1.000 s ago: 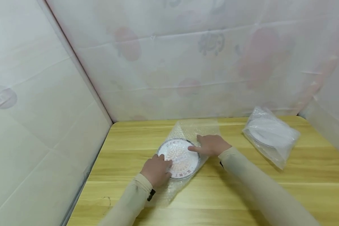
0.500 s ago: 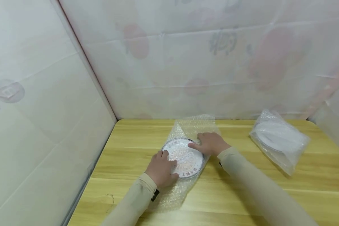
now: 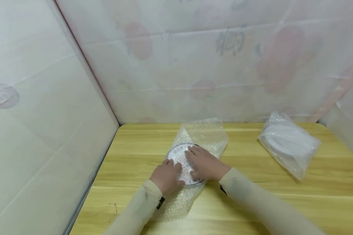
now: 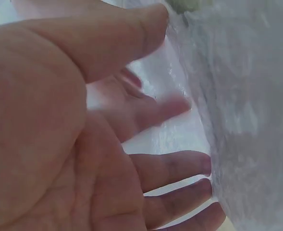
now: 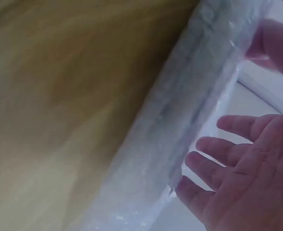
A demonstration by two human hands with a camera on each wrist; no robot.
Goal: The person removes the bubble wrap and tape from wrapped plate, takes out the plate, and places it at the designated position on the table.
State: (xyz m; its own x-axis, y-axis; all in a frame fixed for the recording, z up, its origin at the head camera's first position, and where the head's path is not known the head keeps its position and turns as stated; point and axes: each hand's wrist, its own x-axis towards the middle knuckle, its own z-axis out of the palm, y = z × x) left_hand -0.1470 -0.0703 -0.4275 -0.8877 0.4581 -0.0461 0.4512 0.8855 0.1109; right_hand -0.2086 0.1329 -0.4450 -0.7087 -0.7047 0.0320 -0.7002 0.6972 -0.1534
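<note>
A round white plate with a dark patterned rim and printed lettering lies on the table, covered by clear bubble wrap. My left hand rests on the plate's near left side. In the left wrist view its fingertips touch the wrap, fingers nearly straight. Across the plate's right side lies my right hand, fingers over the wrapped top. The right wrist view shows that hand's fingers spread and lightly bent against the wrap's edge. Both hands cover part of the plate.
Another white plate in a bubble-wrap bag lies at the table's back right. The wooden table meets a fabric back wall and a left wall. Loose wrap extends beyond the plate, both toward the back and the front.
My right hand has moved left and inward, from the wrap at the plate's upper right onto the middle of the plate. The left hand stays at the plate's left side.
</note>
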